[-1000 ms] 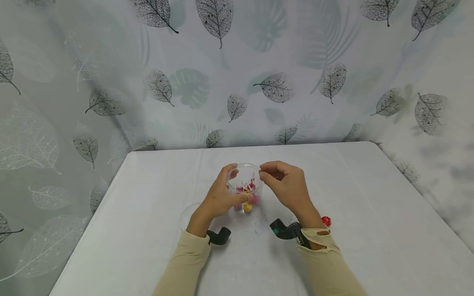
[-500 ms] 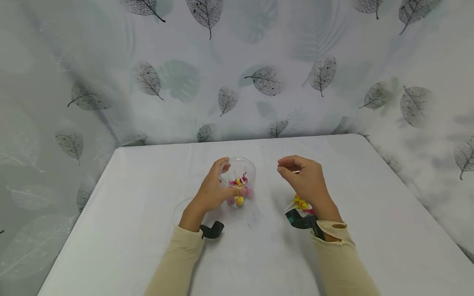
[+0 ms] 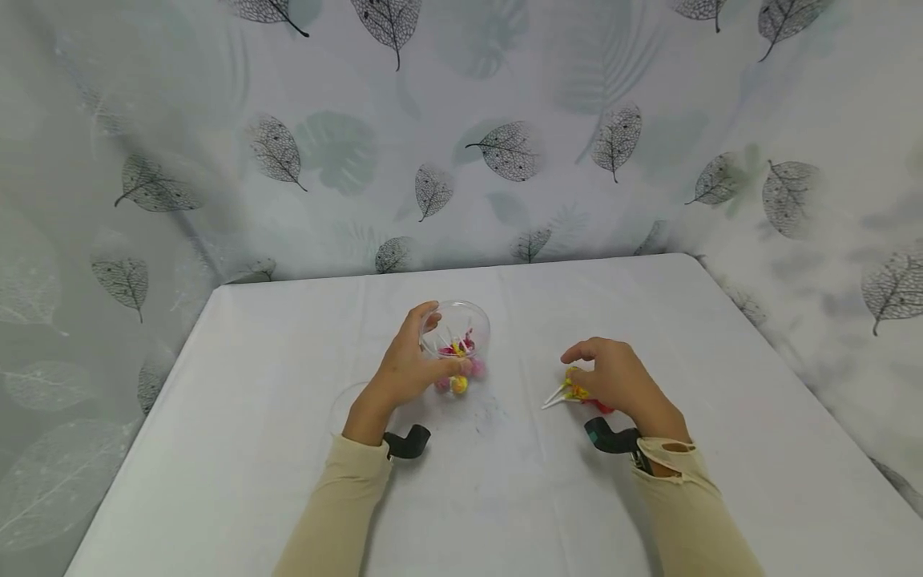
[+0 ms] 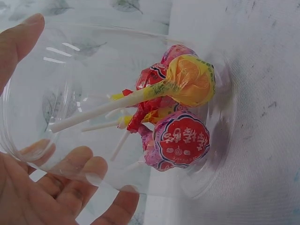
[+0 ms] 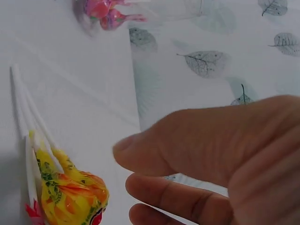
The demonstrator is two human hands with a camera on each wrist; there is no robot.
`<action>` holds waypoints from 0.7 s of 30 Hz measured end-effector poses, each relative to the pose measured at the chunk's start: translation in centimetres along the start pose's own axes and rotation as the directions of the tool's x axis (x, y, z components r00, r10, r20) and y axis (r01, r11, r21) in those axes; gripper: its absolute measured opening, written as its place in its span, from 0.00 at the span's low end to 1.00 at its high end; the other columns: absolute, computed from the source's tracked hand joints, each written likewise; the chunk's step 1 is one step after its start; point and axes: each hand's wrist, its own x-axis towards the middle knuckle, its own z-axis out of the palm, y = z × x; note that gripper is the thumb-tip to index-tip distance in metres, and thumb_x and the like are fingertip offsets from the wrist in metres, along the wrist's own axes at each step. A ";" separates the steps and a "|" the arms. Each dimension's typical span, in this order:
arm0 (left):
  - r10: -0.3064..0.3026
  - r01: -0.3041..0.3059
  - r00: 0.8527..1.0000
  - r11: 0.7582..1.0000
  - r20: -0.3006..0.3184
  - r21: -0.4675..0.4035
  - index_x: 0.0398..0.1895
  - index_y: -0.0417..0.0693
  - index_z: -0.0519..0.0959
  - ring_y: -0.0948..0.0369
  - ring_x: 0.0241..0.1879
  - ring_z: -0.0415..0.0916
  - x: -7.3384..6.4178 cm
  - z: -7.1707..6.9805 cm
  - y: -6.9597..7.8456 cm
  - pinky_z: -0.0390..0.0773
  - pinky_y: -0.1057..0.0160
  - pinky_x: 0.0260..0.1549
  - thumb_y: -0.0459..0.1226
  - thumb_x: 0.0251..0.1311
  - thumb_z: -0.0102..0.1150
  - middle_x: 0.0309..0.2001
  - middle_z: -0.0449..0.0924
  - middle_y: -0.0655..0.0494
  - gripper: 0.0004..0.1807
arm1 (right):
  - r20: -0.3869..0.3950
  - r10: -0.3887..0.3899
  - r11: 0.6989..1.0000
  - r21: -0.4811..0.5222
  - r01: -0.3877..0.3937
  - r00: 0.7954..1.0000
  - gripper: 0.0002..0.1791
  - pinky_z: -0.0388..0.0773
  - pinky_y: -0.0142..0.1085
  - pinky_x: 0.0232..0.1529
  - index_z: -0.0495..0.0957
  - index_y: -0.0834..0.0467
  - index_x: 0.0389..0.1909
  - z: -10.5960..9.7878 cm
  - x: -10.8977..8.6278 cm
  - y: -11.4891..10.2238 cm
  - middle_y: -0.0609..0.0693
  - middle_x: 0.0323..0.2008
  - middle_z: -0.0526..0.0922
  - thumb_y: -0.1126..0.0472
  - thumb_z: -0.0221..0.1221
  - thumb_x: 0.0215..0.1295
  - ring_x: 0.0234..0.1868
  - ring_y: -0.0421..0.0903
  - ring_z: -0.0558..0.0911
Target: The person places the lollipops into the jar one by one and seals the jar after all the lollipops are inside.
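Note:
My left hand (image 3: 404, 373) grips a clear plastic jar (image 3: 485, 330) around its side, its open mouth tilted up. Inside lie several wrapped lollipops: in the left wrist view a yellow lollipop (image 4: 191, 80) and a pink-red lollipop (image 4: 182, 140) are nearest, white sticks pointing toward the mouth. My right hand (image 3: 613, 377) hovers by a small pile on the table, thumb and fingers apart, holding nothing. In that pile, yellow lollipops (image 5: 72, 199) lie with sticks pointing left, and a red lollipop (image 3: 602, 407) is partly hidden by the hand.
A clear round lid-like disc (image 3: 334, 410) lies beside the left wrist, partly covered by it. White cloth covers the table (image 3: 476, 513). Leaf-patterned curtains (image 3: 433, 192) enclose its back and sides. Each wrist carries a black camera mount (image 3: 409, 441).
My right hand has moved from the jar's mouth rightward, then down to the lollipops on the table, its fingers spreading. The left hand keeps hold of the jar. The head view has shifted slightly.

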 end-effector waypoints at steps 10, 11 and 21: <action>-0.039 0.039 0.999 0.999 -0.004 0.001 0.81 0.57 0.54 0.51 0.76 0.60 0.0 -0.1 -0.1 0.60 0.36 0.72 0.50 0.53 0.81 0.76 0.65 0.51 0.58 | 0.149 -0.086 0.992 -0.079 0.098 0.985 0.14 0.75 0.58 0.61 0.90 0.56 0.41 1.5 0.2 0.5 0.70 0.64 0.75 0.71 0.70 0.52 0.66 0.71 0.74; -0.042 0.042 0.999 0.999 -0.006 0.001 0.81 0.57 0.54 0.52 0.76 0.60 -0.1 -0.1 -0.1 0.60 0.37 0.73 0.50 0.53 0.81 0.76 0.65 0.51 0.57 | 0.154 -0.098 0.990 -0.082 0.111 0.983 0.14 0.77 0.56 0.59 0.90 0.56 0.38 1.7 0.3 0.5 0.70 0.63 0.76 0.72 0.71 0.51 0.64 0.70 0.75; -0.013 0.013 1.000 1.000 0.002 -0.013 0.80 0.58 0.54 0.52 0.76 0.60 0.1 0.0 -0.3 0.61 0.38 0.72 0.49 0.54 0.80 0.77 0.64 0.47 0.55 | 0.119 -0.113 0.978 -0.160 0.131 0.986 0.12 0.77 0.47 0.45 0.86 0.52 0.24 2.8 0.8 0.4 0.62 0.53 0.82 0.74 0.65 0.50 0.49 0.58 0.80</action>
